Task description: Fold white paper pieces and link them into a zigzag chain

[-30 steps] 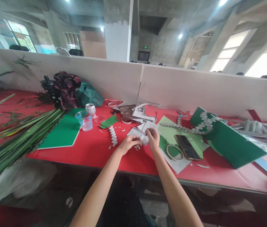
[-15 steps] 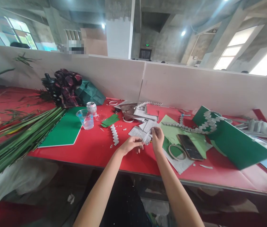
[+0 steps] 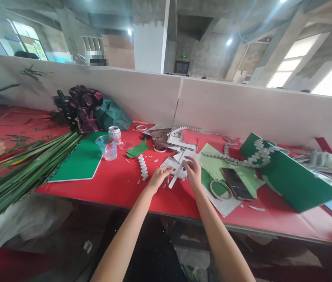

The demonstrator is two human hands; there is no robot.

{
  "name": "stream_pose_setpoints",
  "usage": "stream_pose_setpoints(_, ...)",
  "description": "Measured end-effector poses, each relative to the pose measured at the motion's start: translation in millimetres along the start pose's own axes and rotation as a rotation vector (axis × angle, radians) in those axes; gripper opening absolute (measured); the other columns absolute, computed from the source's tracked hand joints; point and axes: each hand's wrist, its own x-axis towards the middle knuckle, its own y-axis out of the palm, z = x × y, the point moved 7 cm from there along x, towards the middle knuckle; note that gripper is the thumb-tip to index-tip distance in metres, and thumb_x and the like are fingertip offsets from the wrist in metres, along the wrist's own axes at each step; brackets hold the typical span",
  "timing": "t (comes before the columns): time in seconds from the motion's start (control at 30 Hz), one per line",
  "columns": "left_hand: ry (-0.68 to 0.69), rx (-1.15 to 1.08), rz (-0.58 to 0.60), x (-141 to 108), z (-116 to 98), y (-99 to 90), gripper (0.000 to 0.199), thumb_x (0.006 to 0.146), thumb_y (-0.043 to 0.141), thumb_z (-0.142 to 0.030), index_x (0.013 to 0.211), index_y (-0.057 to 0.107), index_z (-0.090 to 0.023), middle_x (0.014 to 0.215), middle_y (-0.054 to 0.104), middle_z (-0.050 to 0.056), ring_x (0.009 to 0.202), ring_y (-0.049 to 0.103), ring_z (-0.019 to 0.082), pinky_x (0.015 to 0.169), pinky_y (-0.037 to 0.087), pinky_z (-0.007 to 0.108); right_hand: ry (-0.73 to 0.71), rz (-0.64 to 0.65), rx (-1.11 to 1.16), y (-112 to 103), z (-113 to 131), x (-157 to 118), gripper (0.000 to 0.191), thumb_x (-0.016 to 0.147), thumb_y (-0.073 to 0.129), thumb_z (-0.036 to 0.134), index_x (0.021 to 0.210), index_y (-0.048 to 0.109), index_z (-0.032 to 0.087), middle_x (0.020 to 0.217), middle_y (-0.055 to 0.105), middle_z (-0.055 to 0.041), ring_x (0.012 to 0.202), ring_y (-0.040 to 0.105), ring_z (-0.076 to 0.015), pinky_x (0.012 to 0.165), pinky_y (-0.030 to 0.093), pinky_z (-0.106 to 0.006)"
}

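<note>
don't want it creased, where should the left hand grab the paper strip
Probably a light pinch near the free lower end of the paper strip, coming from the left: it is narrow and flat, that end sticks out uncovered, the right hand appears to hold its upper part, and the left hand is to its left.
</note>
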Motion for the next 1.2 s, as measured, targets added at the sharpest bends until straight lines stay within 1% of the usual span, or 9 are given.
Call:
stream_pose_setpoints(0.1,-0.016,0.095,0.108,-1,6,10.9,0.040,0.074,0.064,-0.052,0.087,0.064,-0.014,0.041,0.044,-0.007,0.033,0.036,0.007,0.035,0.024,0.020,-0.008,0.046,-0.046,5,-1,0,0.024,0.081,0.059,0.037,0.092,0.064,0.017,0.057,0.054,0.0031,0.055,0.053,-0.0128,0.056,0.043,-0.025)
stream_pose_setpoints(0.23,0.032,0.089,0.177,-3,2,17.0,0.030,0.073,0.067,-0.044,0.079,0.064,-0.014,0.040,0.039,-0.008,0.033,0.028,0.005,0.035,0.018,0.020,-0.012,0.072,-0.095,5,-9,0,0.023,0.082,0.056,0.034,0.093,0.066,0.017,0.066,0.063,-0.0009,0.063,0.059,-0.0148,0.062,0.046,-0.027)
stream_pose_setpoints(0.43,0.068,0.003,0.155,-4,-8,13.6,0.030,0.074,0.069,-0.042,0.083,0.065,-0.014,0.045,0.041,-0.008,0.036,0.030,0.005,0.037,0.022,0.021,-0.077,0.161,-0.129,10,-12,-1,0.026,0.083,0.049,0.023,0.100,0.067,0.018,0.094,0.070,-0.0058,0.083,0.064,-0.0177,0.077,0.048,-0.030)
stream_pose_setpoints(0.5,0.067,-0.039,0.147,-3,-8,12.1,0.029,0.072,0.071,-0.040,0.084,0.065,-0.014,0.046,0.041,-0.008,0.038,0.031,0.004,0.038,0.024,0.021,-0.104,0.202,-0.154,13,-11,-2,0.028,0.080,0.050,0.019,0.103,0.066,0.019,0.099,0.069,-0.0057,0.084,0.064,-0.0176,0.079,0.049,-0.030)
stream_pose_setpoints(0.67,0.060,-0.224,0.069,3,-2,3.2,0.030,0.067,0.077,-0.035,0.086,0.065,-0.016,0.049,0.039,-0.009,0.039,0.032,0.004,0.038,0.023,0.020,-0.171,0.253,-0.337,20,-11,-5,0.014,0.083,0.056,0.025,0.089,0.068,0.020,0.086,0.067,-0.0040,0.078,0.062,-0.0169,0.073,0.048,-0.028)
stream_pose_setpoints(0.73,0.061,-0.261,0.026,5,0,-0.6,0.030,0.066,0.078,-0.035,0.087,0.066,-0.016,0.049,0.040,-0.009,0.039,0.031,0.003,0.038,0.023,0.019,-0.190,0.260,-0.397,21,-8,-8,0.015,0.085,0.057,0.030,0.085,0.068,0.021,0.083,0.066,-0.0038,0.076,0.060,-0.0165,0.070,0.047,-0.027)
stream_pose_setpoints(0.87,0.074,-0.199,-0.015,6,0,-3.2,0.029,0.064,0.079,-0.033,0.085,0.068,-0.016,0.060,0.053,-0.005,0.046,0.041,0.005,0.045,0.032,0.020,-0.208,0.274,-0.457,21,0,-14,0.018,0.088,0.054,0.032,0.084,0.067,0.021,0.082,0.063,-0.0030,0.073,0.059,-0.0150,0.069,0.044,-0.025)
stream_pose_setpoints(1.03,0.068,-0.146,-0.011,4,-1,-2.8,0.029,0.070,0.074,-0.038,0.087,0.067,-0.016,0.071,0.063,0.000,0.064,0.058,0.013,0.056,0.040,0.023,-0.241,0.304,-0.495,23,7,-18,0.027,0.091,0.051,0.037,0.074,0.064,0.019,0.075,0.061,-0.0024,0.069,0.056,-0.0136,0.067,0.041,-0.023)
stream_pose_setpoints(1.2,0.061,-0.116,0.048,6,3,0.1,0.026,0.072,0.072,-0.038,0.081,0.066,-0.015,0.067,0.062,0.000,0.060,0.057,0.012,0.058,0.040,0.023,-0.252,0.323,-0.530,27,5,-18,0.027,0.090,0.051,0.036,0.071,0.063,0.019,0.074,0.060,-0.0021,0.068,0.055,-0.0134,0.066,0.041,-0.023)
